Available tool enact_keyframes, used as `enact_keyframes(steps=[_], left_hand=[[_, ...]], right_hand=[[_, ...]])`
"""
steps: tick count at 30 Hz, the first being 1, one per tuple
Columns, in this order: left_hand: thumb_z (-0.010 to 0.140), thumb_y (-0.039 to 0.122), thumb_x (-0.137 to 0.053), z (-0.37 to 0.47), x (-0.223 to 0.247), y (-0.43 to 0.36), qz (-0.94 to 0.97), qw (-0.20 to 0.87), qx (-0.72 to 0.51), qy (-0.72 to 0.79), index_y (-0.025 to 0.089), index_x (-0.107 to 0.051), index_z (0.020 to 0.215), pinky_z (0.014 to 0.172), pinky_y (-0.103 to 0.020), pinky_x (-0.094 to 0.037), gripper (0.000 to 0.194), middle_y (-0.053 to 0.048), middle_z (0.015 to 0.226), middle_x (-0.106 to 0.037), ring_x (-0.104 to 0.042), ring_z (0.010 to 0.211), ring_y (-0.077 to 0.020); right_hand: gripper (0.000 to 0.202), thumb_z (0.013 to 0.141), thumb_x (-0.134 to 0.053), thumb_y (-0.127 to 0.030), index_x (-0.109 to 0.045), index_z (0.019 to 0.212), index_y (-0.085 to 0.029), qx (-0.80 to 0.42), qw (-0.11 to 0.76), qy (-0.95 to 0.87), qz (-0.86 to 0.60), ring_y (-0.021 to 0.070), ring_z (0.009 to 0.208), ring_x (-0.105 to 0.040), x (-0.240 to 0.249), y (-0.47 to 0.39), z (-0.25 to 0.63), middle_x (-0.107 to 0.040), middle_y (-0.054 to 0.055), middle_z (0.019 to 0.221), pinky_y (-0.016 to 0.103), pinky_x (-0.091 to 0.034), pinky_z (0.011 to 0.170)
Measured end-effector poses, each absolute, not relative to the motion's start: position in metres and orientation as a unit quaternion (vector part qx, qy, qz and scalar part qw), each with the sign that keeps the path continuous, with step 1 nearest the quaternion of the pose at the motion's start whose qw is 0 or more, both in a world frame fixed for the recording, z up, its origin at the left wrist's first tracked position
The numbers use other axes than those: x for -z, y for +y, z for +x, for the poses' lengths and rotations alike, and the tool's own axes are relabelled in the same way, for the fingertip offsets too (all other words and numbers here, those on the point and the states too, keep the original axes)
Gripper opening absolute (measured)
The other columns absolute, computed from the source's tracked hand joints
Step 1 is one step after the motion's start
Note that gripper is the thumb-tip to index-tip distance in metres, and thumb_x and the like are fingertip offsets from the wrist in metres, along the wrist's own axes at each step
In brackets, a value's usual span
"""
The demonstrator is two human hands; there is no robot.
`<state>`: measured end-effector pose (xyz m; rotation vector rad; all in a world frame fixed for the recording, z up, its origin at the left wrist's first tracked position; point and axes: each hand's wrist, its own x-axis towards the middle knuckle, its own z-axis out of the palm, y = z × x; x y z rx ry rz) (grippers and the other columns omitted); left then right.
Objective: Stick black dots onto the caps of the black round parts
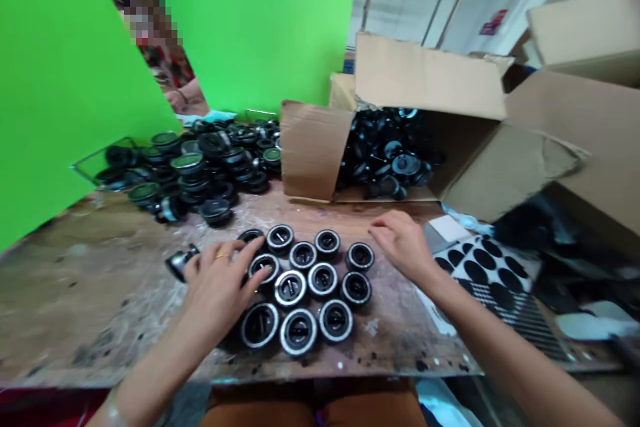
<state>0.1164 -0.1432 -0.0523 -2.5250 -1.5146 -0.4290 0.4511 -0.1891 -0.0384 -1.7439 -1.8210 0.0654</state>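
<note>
A cluster of black round parts with silver rims, like small wheels or caps (291,288), lies on the wooden table. My left hand (220,283) reaches over the cluster's left side, fingers apart. Its thumb and forefinger are at a silver-rimmed part (263,268); whether they press on it I cannot tell. Beside its outer fingers a similar black part (179,264) rests tilted. To the right of the cluster, my right hand (404,245) is above the table with its fingertips drawn together. Anything between those fingertips is hidden. The nearest part (360,256) sits apart from it.
A heap of black round parts (195,170) lies at the back left by a green panel (260,20). An opened cardboard box (315,153) holds more black pieces. Sheets with black discs (485,259) lie at the right. Behind the panel's gap is another person (175,73).
</note>
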Motion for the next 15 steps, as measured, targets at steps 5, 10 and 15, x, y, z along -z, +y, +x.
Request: enact_keyframes(steps=[5,10,15], left_hand=[[0.091,0.044,-0.047,0.113,0.046,-0.155,-0.859,0.062,0.241,-0.447,0.025,-0.067,0.082,0.084,-0.051,-0.040,0.029,-0.010,0.101,-0.066,-0.055,0.099,-0.0342],[0.090,0.040,-0.053,0.137,0.031,-0.176,-0.874,0.023,0.279,-0.397,0.026,-0.065,0.078,0.088,-0.047,-0.042,0.022,-0.005,0.090,-0.068,-0.058,0.093,-0.0280],[0.090,0.038,-0.055,0.149,0.027,-0.186,-0.881,0.029,0.277,-0.383,0.027,-0.067,0.080,0.087,-0.048,-0.042,0.019,-0.005,0.092,-0.069,-0.058,0.096,-0.0290]], right_hand=[[0.038,0.084,-0.057,-0.036,-0.062,0.111,-0.010,0.120,0.203,-0.594,-0.770,0.0341,0.105,-0.057,0.059,-0.238,0.573,-0.064,0.021,0.109,0.046,-0.043,0.094],[0.037,0.083,-0.059,-0.035,-0.062,0.109,-0.009,0.101,0.165,-0.568,-0.800,0.0313,0.095,-0.062,0.076,-0.237,0.600,-0.067,0.019,0.101,0.041,-0.048,0.085],[0.032,0.081,-0.058,-0.031,-0.064,0.106,-0.012,0.133,0.162,-0.562,-0.800,0.0328,0.102,-0.059,0.051,-0.252,0.590,-0.065,0.019,0.107,0.042,-0.045,0.090]])
